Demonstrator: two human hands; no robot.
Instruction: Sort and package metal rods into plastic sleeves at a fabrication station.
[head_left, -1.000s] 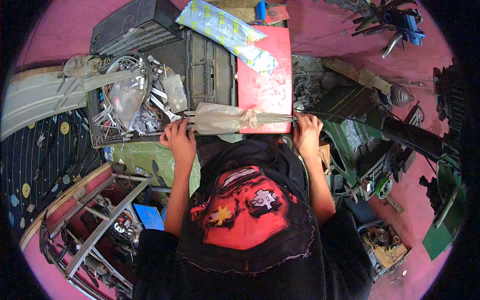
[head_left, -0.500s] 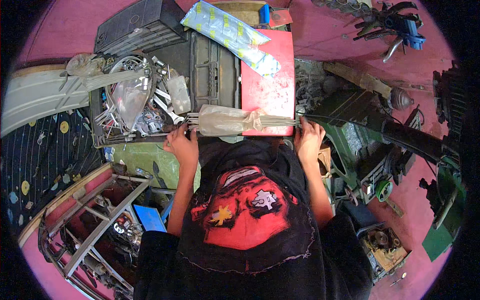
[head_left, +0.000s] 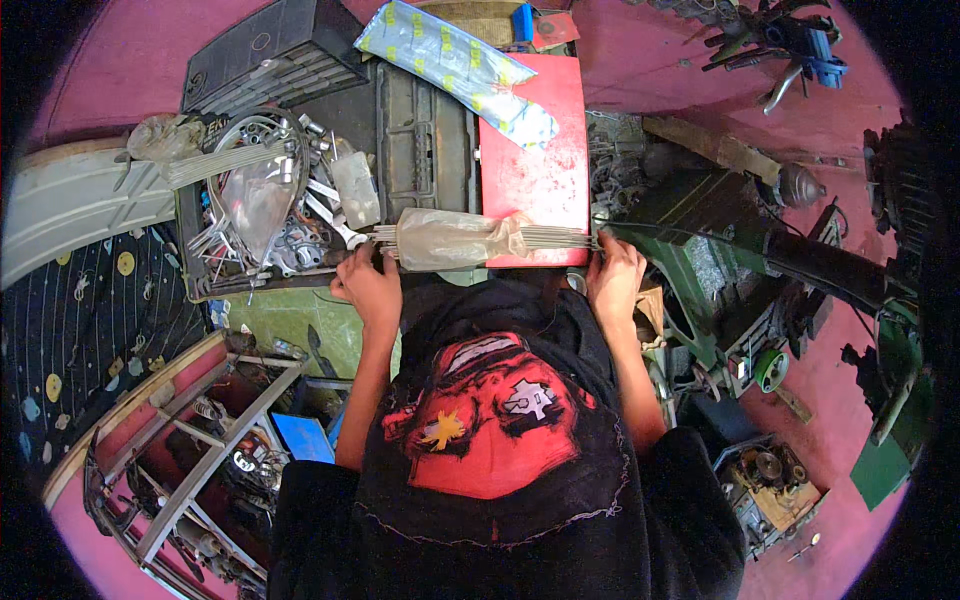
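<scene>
A bundle of thin grey welding rods (head_left: 556,237) lies level in front of me, crosswise over the near edge of a red panel. Crumpled, cloudy plastic (head_left: 450,240) wraps its middle, and the bare rods stick out at both ends. My left hand (head_left: 370,290) grips the left end, with thumb and fingers closed around the tips. At the opposite end, my right hand (head_left: 616,275) holds the rod tips between thumb and fingers.
The red panel (head_left: 540,130) carries a silvery plastic sleeve (head_left: 455,70). To its left are a dark toolbox tray (head_left: 428,140) and a heap of wrenches and sockets (head_left: 325,195). More rods (head_left: 225,163) rest on that heap. Green machinery (head_left: 690,270) stands at right, a metal rack (head_left: 200,440) at lower left.
The surroundings have shifted slightly in view. Both hands keep their hold on the rod ends, and the bundle stays almost in the same place.
</scene>
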